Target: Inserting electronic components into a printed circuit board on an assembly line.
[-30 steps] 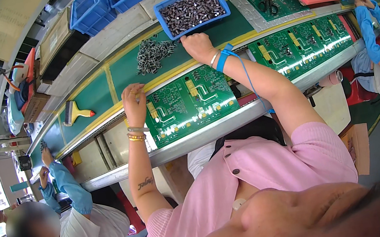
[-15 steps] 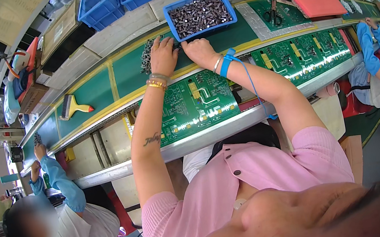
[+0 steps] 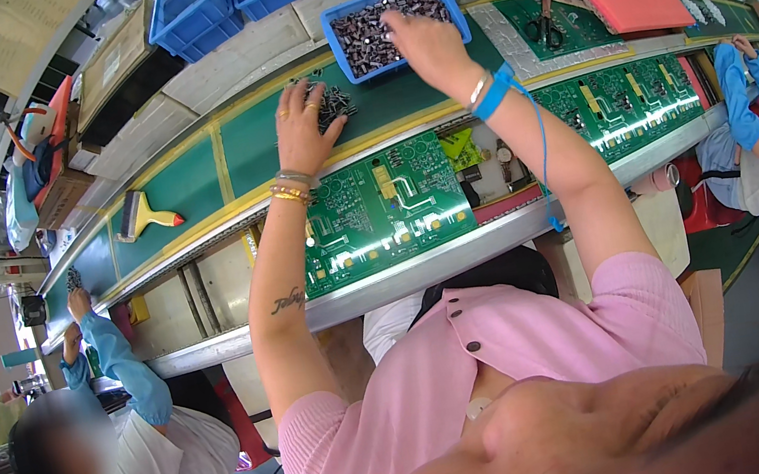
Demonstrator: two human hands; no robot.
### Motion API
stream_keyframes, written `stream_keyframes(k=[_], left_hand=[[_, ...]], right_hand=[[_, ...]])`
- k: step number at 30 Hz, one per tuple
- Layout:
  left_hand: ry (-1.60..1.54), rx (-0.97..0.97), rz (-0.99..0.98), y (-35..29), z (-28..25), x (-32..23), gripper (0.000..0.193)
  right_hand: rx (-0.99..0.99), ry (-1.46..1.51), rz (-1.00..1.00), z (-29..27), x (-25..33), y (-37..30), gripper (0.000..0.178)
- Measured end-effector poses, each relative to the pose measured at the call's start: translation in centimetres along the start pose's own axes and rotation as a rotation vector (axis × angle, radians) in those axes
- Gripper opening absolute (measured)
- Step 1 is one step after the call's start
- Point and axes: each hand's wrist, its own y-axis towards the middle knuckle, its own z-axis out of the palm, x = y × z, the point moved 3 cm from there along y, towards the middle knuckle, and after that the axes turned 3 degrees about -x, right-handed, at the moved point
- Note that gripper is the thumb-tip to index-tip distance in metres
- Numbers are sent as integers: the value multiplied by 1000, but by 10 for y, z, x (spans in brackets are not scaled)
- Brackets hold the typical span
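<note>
My left hand lies on the green bench beside a loose pile of small dark parts with thin metal leads. Its fingers are spread, with thumb and fingertips at the pile's left edge. My right hand reaches over the near rim of a blue bin. The bin holds many small dark cylinders with silvery ends, which look like capacitors. The right fingers are curled together at the cylinders; what they pinch, if anything, is too small to make out. A blue wrist strap with a cord circles my right wrist.
Green circuit boards lie on the near rail, with more boards to the right. A yellow-handled brush rests at left, scissors at right. Stacked blue bins stand behind. Co-workers sit on both sides.
My right hand has moved from the bench by the pile up and right into the blue bin. My left hand has shifted slightly left and spread beside the pile. The near board has slid slightly left.
</note>
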Motion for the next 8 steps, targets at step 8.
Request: stream_keyframes(k=[8], left_hand=[[15, 117, -308, -35, -1, 44, 111]], right_hand=[[176, 827, -136, 51, 53, -31, 39]])
